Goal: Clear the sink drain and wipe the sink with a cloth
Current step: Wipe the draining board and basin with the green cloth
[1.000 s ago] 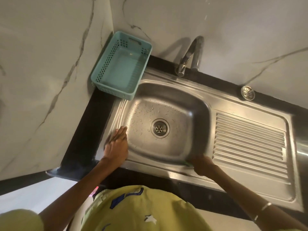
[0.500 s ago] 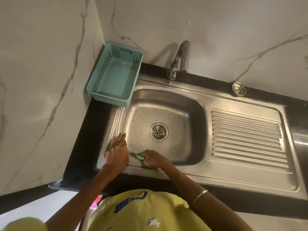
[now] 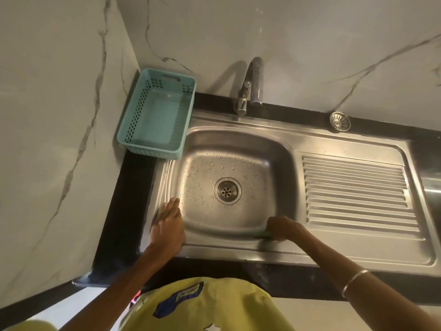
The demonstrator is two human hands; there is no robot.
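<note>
Right hand (image 3: 284, 229) grips a green cloth (image 3: 263, 234) on the sink (image 3: 238, 144) front rim; left hand (image 3: 168, 225) rests flat, fingers straight. Drain (image 3: 227, 190) looks clear; droplets remain in the basin.

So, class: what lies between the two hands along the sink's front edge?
Only bare steel rim separates the left hand and right hand, seen from the head camera.

My left hand (image 3: 168, 225) lies flat, fingers together, on the sink (image 3: 238, 249) rim at eight o'clock from the drain (image 3: 227, 191). My right hand (image 3: 284, 228) presses a green cloth (image 3: 263, 234) against the basin's near edge at five o'clock. A teal basket (image 3: 157, 115) sits at eleven, the tap (image 3: 250, 84) at twelve.
</note>
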